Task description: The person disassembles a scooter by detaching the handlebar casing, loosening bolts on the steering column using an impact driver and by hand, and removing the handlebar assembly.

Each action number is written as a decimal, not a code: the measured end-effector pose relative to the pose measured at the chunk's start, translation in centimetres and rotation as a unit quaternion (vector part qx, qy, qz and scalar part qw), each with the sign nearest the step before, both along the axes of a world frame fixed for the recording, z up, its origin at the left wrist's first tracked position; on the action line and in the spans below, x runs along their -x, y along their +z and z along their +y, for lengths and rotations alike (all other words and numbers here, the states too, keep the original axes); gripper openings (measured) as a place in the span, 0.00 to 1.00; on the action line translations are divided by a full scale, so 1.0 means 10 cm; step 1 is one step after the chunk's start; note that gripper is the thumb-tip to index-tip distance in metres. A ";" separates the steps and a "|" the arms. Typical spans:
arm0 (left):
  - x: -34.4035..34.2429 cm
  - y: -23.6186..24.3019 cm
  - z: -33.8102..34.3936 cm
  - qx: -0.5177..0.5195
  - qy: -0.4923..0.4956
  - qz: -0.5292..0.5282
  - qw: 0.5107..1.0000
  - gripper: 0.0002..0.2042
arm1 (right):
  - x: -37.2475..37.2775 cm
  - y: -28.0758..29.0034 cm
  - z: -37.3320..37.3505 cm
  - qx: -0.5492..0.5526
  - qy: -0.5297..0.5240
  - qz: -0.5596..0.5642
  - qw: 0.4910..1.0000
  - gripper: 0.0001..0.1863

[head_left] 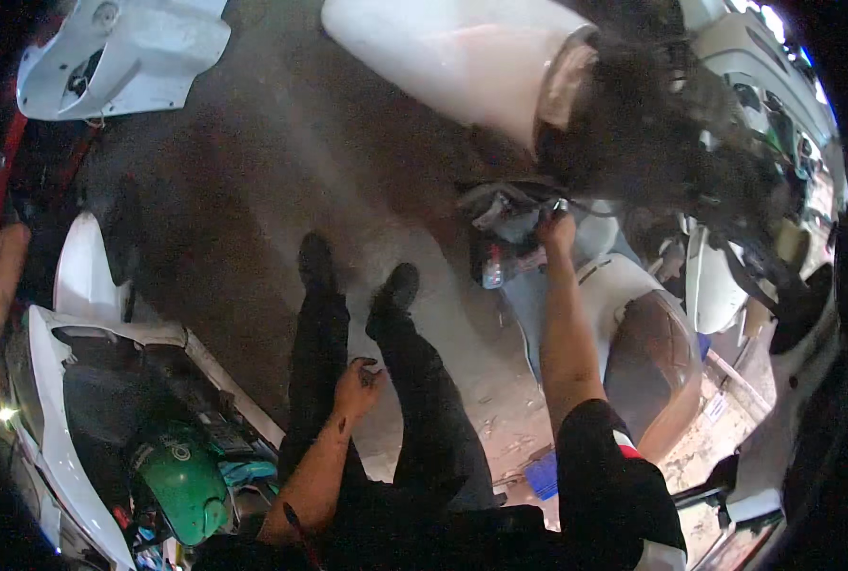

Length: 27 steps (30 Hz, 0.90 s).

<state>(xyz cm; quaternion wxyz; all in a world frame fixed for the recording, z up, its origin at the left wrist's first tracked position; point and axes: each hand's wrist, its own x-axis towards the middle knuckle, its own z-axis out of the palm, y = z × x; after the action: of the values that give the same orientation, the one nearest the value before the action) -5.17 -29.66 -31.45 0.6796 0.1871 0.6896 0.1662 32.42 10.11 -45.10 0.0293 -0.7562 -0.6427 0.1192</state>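
Fingers of the right hand (557, 230) curl at a small shiny piece (562, 205), though whether they clasp it cannot be told; just left of that grip are a crumpled grey bundle (507, 217) and a clear bottle (492, 268), with a brown scooter seat (654, 347) below right. Lower left of the grip, the left hand (357, 388) hangs loosely curled, its hold unclear, with a green helmet (178, 481) farther left.
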 end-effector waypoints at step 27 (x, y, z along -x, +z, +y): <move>0.67 3.35 3.57 -0.423 0.171 -0.390 0.800 0.08 | 2.35 4.63 -2.51 0.103 -0.171 0.508 0.838 0.19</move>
<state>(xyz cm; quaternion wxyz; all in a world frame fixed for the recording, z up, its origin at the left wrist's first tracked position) -11.88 6.05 2.05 0.7047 0.2544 0.2485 0.6139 8.94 -15.02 1.24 0.2930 -0.6860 -0.3826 0.5452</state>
